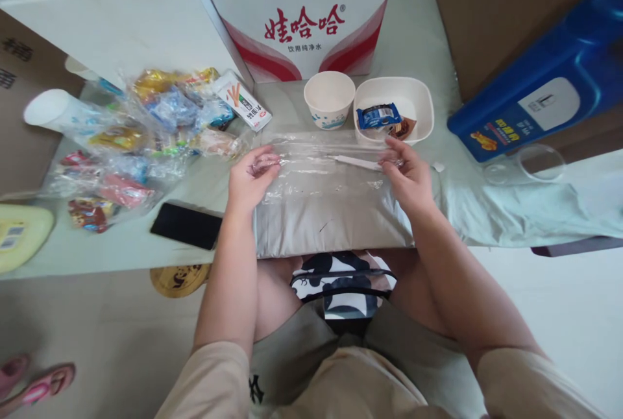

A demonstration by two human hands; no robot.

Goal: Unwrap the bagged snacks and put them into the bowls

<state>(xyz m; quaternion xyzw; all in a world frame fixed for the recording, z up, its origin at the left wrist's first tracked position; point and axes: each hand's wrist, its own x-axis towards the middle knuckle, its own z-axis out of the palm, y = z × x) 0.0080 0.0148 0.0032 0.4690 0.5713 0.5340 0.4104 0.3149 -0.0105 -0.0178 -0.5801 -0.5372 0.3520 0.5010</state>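
A clear plastic film [311, 172] is stretched between my two hands over the silver-grey surface [331, 224] at the table's front edge. My left hand [253, 176] pinches its left end between thumb and fingers. At the right end my right hand [406, 172] grips the film, its fingers closed. A thin white strip [357, 162] reaches left from my right fingers; whether it is inside the film I cannot tell. Just beyond stand a white paper cup [329, 98] and a white bowl [421, 107] holding a blue packet [377, 115] and a brown wrapper [403, 128].
Wrapped snacks in clear bags [165, 114] cover the left side, near a black phone [186, 226] and a yellow bottle [22, 237]. White boxes [311, 23] stand behind. To the right are a large blue bottle [540, 82] and a clear cup [540, 163] on its side.
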